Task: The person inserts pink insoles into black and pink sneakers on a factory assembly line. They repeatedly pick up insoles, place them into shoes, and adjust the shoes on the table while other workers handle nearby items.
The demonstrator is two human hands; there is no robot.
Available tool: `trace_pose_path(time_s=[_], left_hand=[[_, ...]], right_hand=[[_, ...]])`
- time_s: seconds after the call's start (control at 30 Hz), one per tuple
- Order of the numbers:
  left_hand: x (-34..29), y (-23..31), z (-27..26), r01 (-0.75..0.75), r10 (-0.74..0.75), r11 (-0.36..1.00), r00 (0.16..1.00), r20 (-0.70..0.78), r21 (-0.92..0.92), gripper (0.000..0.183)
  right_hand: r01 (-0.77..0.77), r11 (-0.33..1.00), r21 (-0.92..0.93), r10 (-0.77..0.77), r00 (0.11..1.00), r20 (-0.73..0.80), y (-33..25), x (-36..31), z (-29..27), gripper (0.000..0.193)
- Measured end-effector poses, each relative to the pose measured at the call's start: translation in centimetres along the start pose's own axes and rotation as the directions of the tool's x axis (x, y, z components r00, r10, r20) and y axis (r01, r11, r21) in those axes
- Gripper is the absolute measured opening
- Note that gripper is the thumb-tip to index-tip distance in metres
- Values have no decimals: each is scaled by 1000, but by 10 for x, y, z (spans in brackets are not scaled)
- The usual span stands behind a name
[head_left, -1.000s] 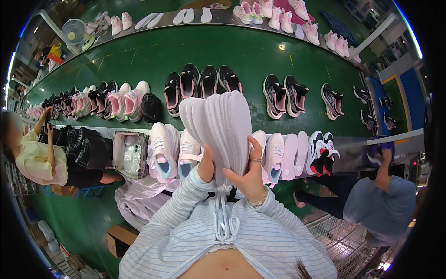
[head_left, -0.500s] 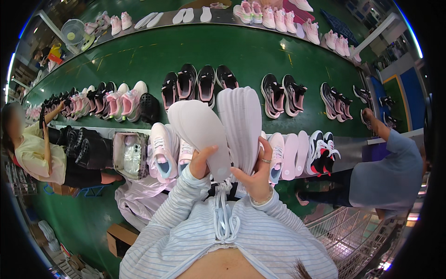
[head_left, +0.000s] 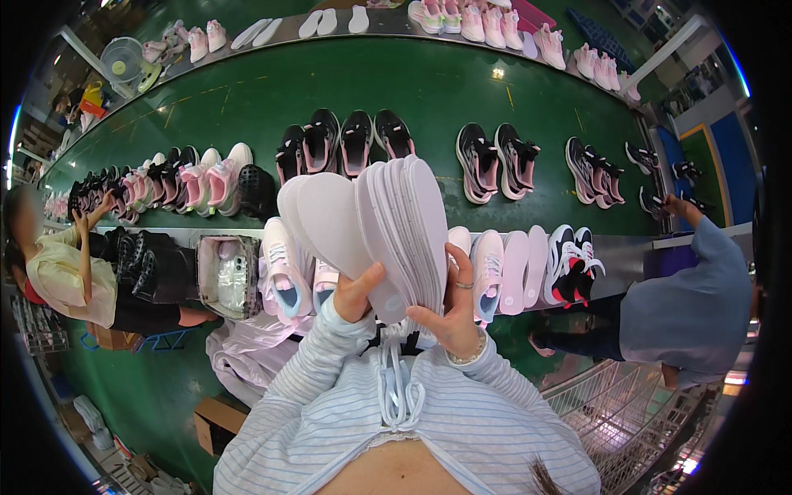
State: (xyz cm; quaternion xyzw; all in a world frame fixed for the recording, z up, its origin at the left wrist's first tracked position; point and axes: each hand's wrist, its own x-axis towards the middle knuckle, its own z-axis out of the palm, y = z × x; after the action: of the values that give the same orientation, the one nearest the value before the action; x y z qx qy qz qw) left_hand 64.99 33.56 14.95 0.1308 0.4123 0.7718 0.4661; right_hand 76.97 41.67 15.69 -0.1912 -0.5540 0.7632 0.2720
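Observation:
Between my two hands is a thick stack of pale pinkish-white shoe insoles, toes pointing away from me. My right hand grips the stack near its heel end, the thumb across the near face and fingers wrapped behind its right edge. Fanned out to the left are a few separate insoles. My left hand pinches these near the heel with its thumb on top. The heel ends of both groups overlap between my hands. Behind the insoles, pink sneakers stand on the metal ledge.
Black-and-pink sneakers stand on the green conveyor belt. Along the ledge are loose pink insoles, black-and-white sneakers and a basket of plastic packets. Co-workers reach in on the left and right. A wire cart stands lower right.
The insoles in my left hand have spread into a fan and now overlap the stack in my right hand. The stack has tilted and shifted slightly left.

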Motion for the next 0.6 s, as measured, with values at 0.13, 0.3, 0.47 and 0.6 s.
trace_pose_path(time_s=[0.13,0.3,0.47,0.6], left_hand=[[1,2,0,-6,6,1000,998,-55,-5,47],[4,3,-9,-22,-13,985,979,-202,-171,44],[3,-1,-10,-34,4,992,973,-232,-124,43],[1,0,6,-54,32,995,968,-250,-83,41]], right_hand=[[12,998,68,-13,1000,6,-1,-1,-3,79],[67,963,263,-28,989,-148,1,-1,-11,74],[168,985,-29,-169,954,-247,1,0,-13,75],[127,939,-319,-185,970,-159,0,0,-5,77]])
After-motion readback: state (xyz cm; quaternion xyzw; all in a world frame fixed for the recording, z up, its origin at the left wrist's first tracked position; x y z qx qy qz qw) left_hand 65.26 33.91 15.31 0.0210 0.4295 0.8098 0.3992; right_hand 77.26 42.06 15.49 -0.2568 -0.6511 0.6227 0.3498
